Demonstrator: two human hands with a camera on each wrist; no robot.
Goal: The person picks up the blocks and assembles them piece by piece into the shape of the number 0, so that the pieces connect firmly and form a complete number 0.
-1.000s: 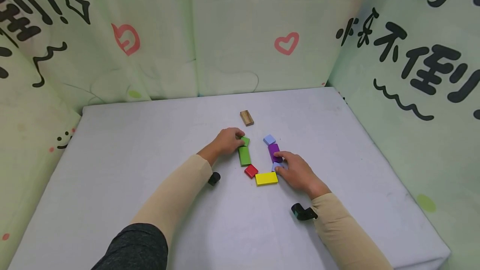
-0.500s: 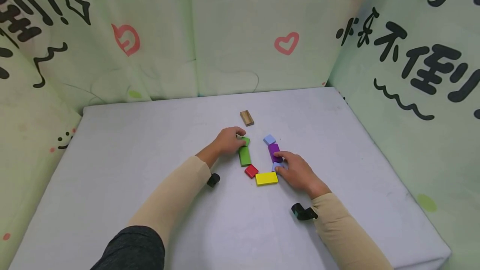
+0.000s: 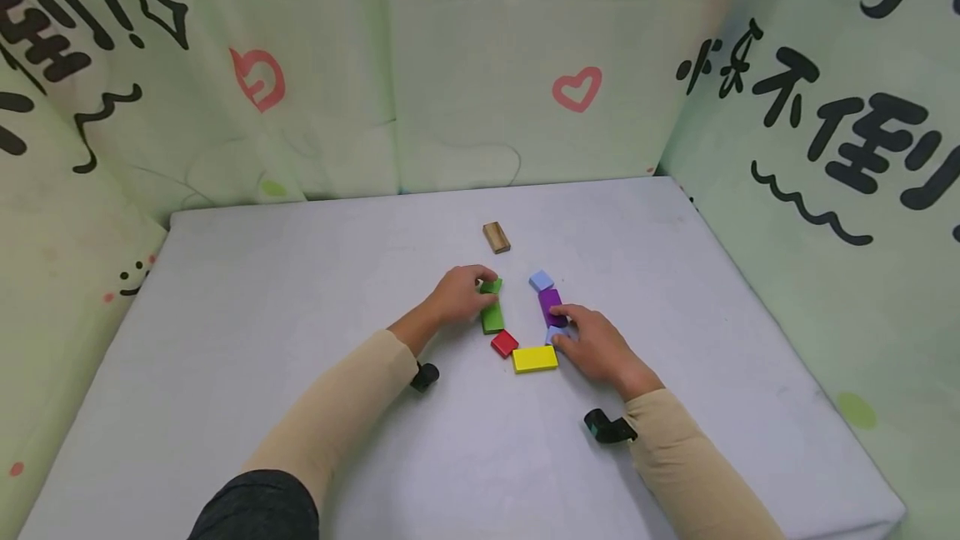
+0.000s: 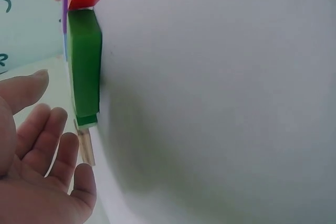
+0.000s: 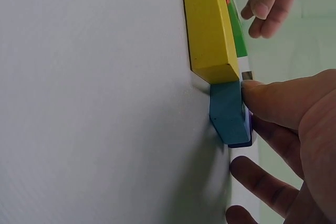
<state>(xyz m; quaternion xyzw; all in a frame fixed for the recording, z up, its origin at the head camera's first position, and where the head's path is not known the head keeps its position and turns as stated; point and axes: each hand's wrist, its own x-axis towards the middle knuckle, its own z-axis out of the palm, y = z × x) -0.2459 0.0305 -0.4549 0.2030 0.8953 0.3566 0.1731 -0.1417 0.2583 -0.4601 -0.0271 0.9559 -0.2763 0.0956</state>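
Observation:
Coloured blocks form a U on the white cloth. In the head view, my left hand point(image 3: 461, 294) is over the small green block point(image 3: 491, 285) and the long green block point(image 3: 492, 319). The left wrist view shows its fingers point(image 4: 63, 153) spread and apart from the thumb, with nothing held. My right hand point(image 3: 596, 342) is at the right side. Its thumb touches the light blue block point(image 5: 228, 111), and its index finger reaches the purple block point(image 3: 550, 307). A yellow block point(image 3: 535, 359) and a red block point(image 3: 505, 344) lie at the near end.
A second light blue block point(image 3: 541, 281) touches the purple block's far end. Farther back, a brown wooden block point(image 3: 496, 237) lies by itself. The white table point(image 3: 300, 273) is enclosed by printed green curtains point(image 3: 465, 65). Black wrist cameras point(image 3: 609, 426) are on both arms.
My left hand has drawn slightly nearer, its thumb now over the long green block. The right hand and the blocks have stayed in place; the head view has shifted a little.

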